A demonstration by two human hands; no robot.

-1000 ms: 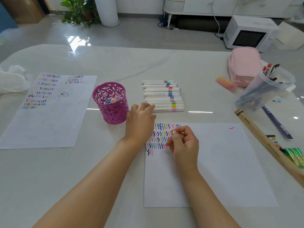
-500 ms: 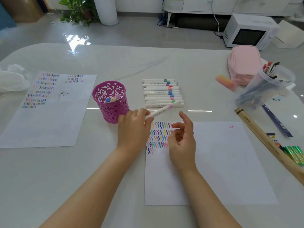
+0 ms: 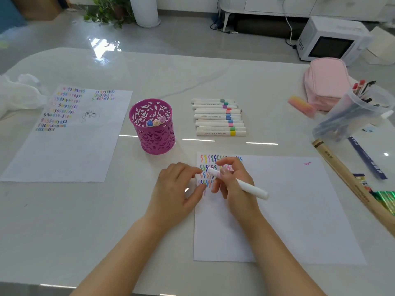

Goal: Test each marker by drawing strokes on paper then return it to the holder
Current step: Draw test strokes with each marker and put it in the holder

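Nearest the front edge of the table [image 3: 96, 231], two bare forearms reach in over a white sheet of paper [image 3: 299, 210] that lies toward the right. The right hand [image 3: 235, 189] grips a white marker [image 3: 254, 190], fingers and thumb curled round its barrel. The marker's pink end points left over rows of coloured squiggles [image 3: 210, 160] at the sheet's far-left corner, and its plain end sticks out to the right. The left hand [image 3: 177, 189] rests palm down at the sheet's left edge with its fingers loosely bent. Its fingertips reach the pink end, but I cannot tell whether they pinch it.

Just beyond the left hand stands a purple cut-out holder [image 3: 152, 137], upright, with three markers [image 3: 156, 122] inside. To its right, a row of white markers [image 3: 219, 117] lies flat side by side. A second sheet [image 3: 64, 150] covered in squiggles lies toward the left edge, with a crumpled white bag [image 3: 19, 92] beyond it.

Along the right edge lie a long wooden box [image 3: 346, 178], a tilted clear cup of pens [image 3: 352, 116], a pink eraser [image 3: 301, 105] and a pink pouch [image 3: 327, 82]. On the floor beyond the table sit a white microwave [image 3: 329, 41] and a green plant [image 3: 109, 9].
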